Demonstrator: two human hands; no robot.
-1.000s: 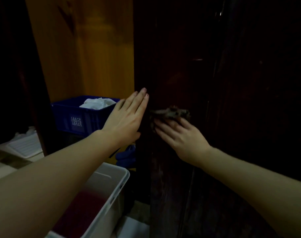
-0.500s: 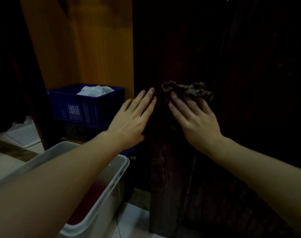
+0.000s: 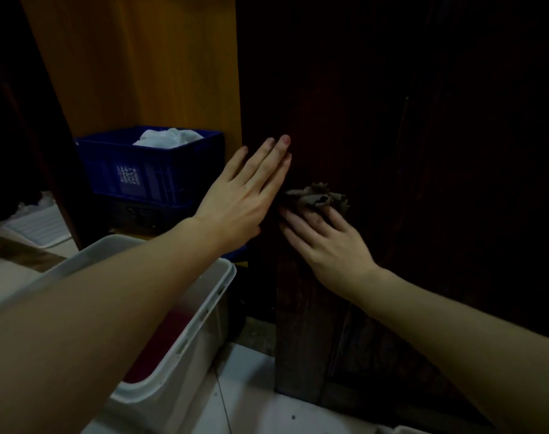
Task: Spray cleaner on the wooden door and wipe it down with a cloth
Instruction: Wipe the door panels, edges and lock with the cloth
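My left hand (image 3: 245,195) lies flat, fingers straight and together, against the dark wooden door (image 3: 376,120). My right hand (image 3: 326,242) presses the crumpled cloth (image 3: 317,197) under its straight fingertips, just beside my left fingers.

The door (image 3: 376,120), dark brown wood standing upright and filling the right of the scene, shows worn, scuffed grain along its near left edge low down, and a crumpled grey-brown cloth (image 3: 317,197) lies pressed flat against it close to that edge at mid height
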